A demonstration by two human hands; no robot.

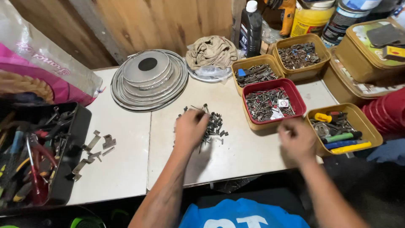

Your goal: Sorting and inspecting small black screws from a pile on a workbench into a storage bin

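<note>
Closest to us is our blue shirt (242, 213), with both forearms reaching out over the white table (126, 169). Our left hand (190, 128) rests palm down on the near edge of the screw pile (212, 122), fingers curled into it as if raking or pinching pieces; whether anything is pinched underneath, we cannot tell. Our right hand (298, 139) is loosely closed and blurred, between the red tub (272, 103) and the tool tub (344, 128); we cannot tell if it holds a screw.

Loose hardware sits in the middle, within reach of both hands, while the tubs stand along the right, each holding its own kind: dark bits in the two yellow tubs (278, 63) behind, screws in the red one, screwdrivers in the nearest.

Off to the left, metal brackets (96, 150) lie just beside a black toolbox (42, 156). Stacked metal discs (148, 78) and a rag (211, 51) sit back against the wooden wall.
</note>
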